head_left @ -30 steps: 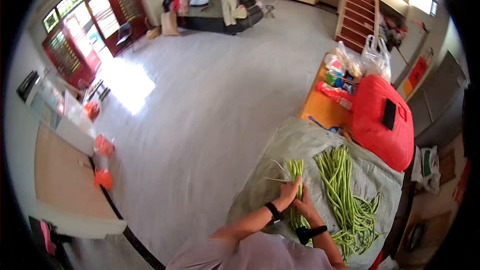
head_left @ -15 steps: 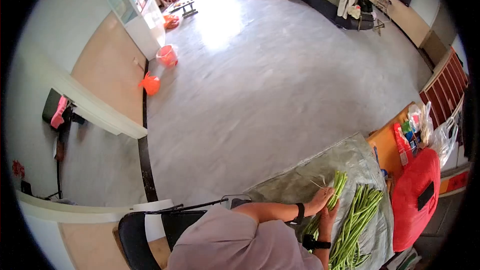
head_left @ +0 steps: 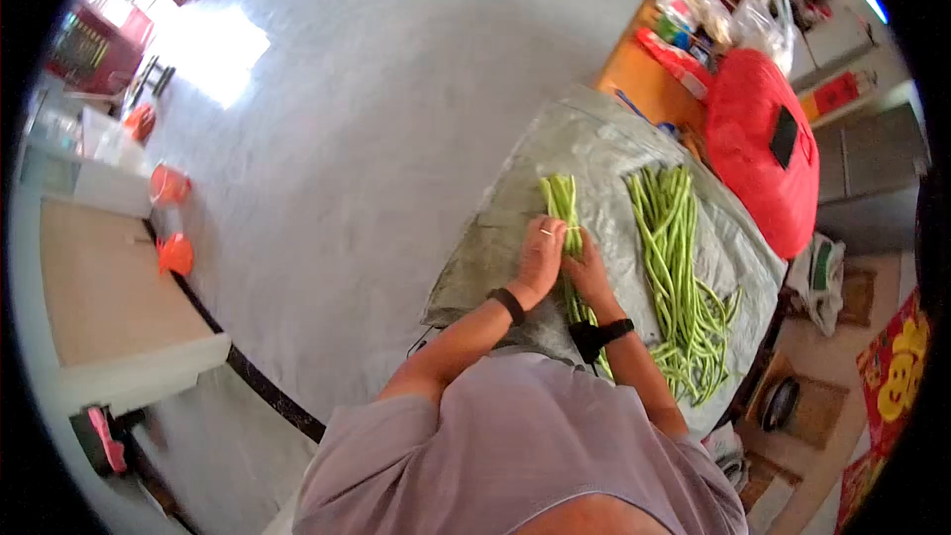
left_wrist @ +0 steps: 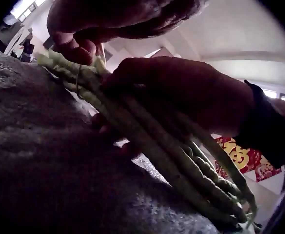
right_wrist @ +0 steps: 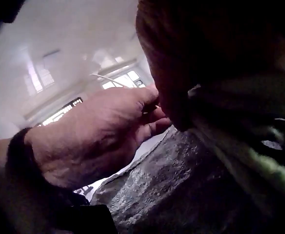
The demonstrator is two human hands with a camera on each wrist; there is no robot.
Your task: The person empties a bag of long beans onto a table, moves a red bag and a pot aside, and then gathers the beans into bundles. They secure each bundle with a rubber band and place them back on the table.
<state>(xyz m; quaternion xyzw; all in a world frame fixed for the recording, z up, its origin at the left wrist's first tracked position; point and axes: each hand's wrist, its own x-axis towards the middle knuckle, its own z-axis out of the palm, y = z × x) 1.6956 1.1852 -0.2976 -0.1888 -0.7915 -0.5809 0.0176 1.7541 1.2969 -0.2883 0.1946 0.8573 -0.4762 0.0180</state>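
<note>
A bundle of long green beans (head_left: 561, 200) lies on the grey-green sheet (head_left: 594, 134), with a thin band (left_wrist: 78, 80) round it near one end. My right hand (head_left: 591, 275) grips the bundle below that end; in the left wrist view the right hand (left_wrist: 181, 90) has its fingers curled round the beans. On the other side, my left hand (head_left: 540, 260) is at the band, its fingertips pinching a thin pale strand (right_wrist: 112, 80). The right wrist view shows the left hand (right_wrist: 96, 134) with bent fingers touching the darker right hand. A larger loose pile of beans (head_left: 672, 267) lies to the right.
Behind the pile rests a red bag (head_left: 758, 149) with a black phone (head_left: 784, 137) on it. Plastic bags (head_left: 765, 25) and packets stand on the orange tabletop (head_left: 649, 74). Orange buckets or bags (head_left: 170, 185) are on the floor at far left.
The head view has swung left and back, and tilted down. The hands have stayed at the bundle; the strands sticking out to the left earlier are now mostly hidden at the left fingers.
</note>
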